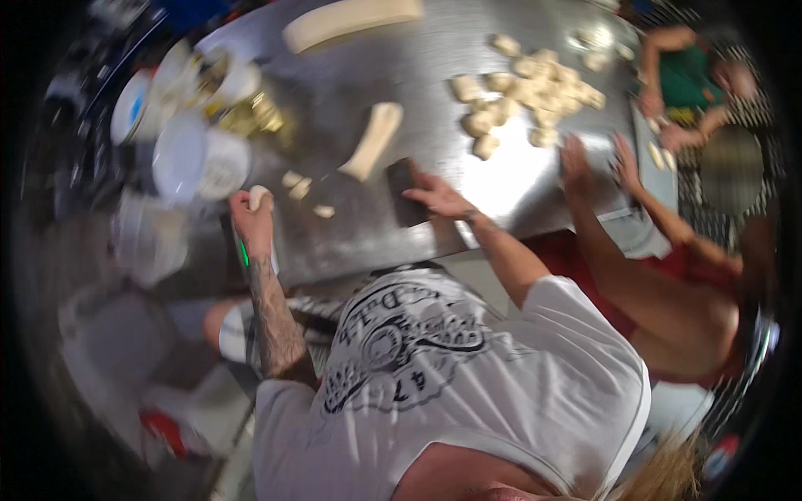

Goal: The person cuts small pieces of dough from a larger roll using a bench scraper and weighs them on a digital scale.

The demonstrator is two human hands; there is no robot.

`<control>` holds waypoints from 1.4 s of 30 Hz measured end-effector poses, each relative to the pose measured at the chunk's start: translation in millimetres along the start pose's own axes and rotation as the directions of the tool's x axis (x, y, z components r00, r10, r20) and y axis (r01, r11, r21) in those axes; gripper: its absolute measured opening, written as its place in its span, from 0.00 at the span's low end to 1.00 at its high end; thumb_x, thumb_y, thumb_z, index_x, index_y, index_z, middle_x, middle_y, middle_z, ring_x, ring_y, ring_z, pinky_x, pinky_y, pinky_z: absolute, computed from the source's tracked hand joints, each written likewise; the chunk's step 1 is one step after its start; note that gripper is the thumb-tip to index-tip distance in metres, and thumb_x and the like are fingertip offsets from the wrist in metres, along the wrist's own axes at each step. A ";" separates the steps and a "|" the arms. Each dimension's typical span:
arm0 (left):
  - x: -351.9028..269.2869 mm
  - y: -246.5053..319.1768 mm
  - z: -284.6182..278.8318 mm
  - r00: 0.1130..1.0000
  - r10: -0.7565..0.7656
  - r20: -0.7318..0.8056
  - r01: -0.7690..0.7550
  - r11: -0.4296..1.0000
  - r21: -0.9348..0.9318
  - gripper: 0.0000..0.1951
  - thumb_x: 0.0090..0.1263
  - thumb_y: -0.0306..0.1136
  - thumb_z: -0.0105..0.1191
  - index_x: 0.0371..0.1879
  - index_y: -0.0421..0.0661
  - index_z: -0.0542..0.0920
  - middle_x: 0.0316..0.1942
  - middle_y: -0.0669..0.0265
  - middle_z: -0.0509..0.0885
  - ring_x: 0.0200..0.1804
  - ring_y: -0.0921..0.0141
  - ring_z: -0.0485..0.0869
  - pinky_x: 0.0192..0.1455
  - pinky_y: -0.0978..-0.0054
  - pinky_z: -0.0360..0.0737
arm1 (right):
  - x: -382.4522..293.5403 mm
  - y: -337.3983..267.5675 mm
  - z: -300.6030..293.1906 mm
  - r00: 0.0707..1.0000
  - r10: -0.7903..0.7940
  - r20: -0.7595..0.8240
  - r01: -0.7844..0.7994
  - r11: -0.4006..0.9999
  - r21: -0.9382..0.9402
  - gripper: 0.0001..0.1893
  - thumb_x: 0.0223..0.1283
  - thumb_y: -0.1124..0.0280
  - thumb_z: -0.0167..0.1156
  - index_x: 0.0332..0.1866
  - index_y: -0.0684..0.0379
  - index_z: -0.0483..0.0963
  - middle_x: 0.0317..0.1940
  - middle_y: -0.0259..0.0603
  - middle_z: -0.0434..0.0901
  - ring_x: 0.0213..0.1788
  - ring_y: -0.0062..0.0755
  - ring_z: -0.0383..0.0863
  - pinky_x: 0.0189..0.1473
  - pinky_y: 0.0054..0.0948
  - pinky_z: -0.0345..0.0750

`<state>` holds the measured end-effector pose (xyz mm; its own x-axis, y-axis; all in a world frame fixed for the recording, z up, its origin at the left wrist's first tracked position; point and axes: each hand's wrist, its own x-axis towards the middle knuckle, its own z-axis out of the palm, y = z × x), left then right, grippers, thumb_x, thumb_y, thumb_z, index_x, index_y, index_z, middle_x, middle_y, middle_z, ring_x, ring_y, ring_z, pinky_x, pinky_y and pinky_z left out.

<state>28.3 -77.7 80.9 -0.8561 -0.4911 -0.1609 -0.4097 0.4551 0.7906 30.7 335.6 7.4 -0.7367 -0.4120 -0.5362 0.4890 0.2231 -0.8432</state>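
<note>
My left hand [252, 216] is closed around a small lump of pale dough [258, 196] at the left edge of the metal table. Beside a dark flat rectangular tool [406, 194], perhaps a dough scraper, my right hand [438, 195] has its fingers spread; whether it touches the tool I cannot tell. A short strip of dough [373, 141] lies beyond it, and small dough scraps [296, 185] rest between my hands. Many cut dough pieces [545, 87] are heaped at the back right. One long thick dough roll [354, 22] lies at the far side.
White plastic tubs [178, 153] and a crumpled gold wrapper [257, 118] crowd the left of the steel table [438, 44]. Close on my right, a co-worker's hands [576, 160] are over the tabletop. Another person in green [688, 75] handles dough at the far right.
</note>
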 end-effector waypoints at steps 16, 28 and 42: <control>-37.4 36.7 143.2 0.989 0.091 0.113 -0.088 0.996 -0.025 0.25 0.70 0.44 0.63 0.60 0.42 0.79 0.59 0.54 0.81 0.58 0.56 0.82 0.60 0.60 0.79 | -19.1 -37.8 19.1 0.957 -0.273 -0.099 0.196 0.858 -0.474 0.23 0.64 0.64 0.64 0.61 0.63 0.72 0.45 0.57 0.85 0.48 0.52 0.87 0.51 0.42 0.81; -57.7 22.1 165.5 0.969 0.188 0.160 -0.167 0.977 -0.134 0.16 0.65 0.32 0.62 0.51 0.43 0.81 0.50 0.51 0.85 0.59 0.48 0.80 0.62 0.55 0.76 | 45.7 -123.4 61.5 0.976 -0.206 -0.076 -0.017 0.277 -0.961 0.09 0.70 0.69 0.50 0.51 0.58 0.67 0.42 0.52 0.86 0.43 0.57 0.88 0.44 0.52 0.82; -46.1 15.1 91.5 0.910 0.388 0.148 -0.381 0.922 -0.075 0.17 0.57 0.34 0.73 0.41 0.46 0.80 0.42 0.55 0.84 0.47 0.54 0.84 0.49 0.58 0.81 | 3.5 -75.3 -32.0 0.971 -0.221 0.091 0.209 0.604 -0.769 0.25 0.62 0.63 0.63 0.62 0.61 0.68 0.35 0.53 0.84 0.37 0.53 0.87 0.44 0.46 0.82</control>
<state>32.8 19.8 46.2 -0.9844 -0.1600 0.0730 -0.0276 0.5505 0.8344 -23.7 345.6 67.8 -0.7811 -0.5294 -0.3311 -0.2178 0.7280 -0.6500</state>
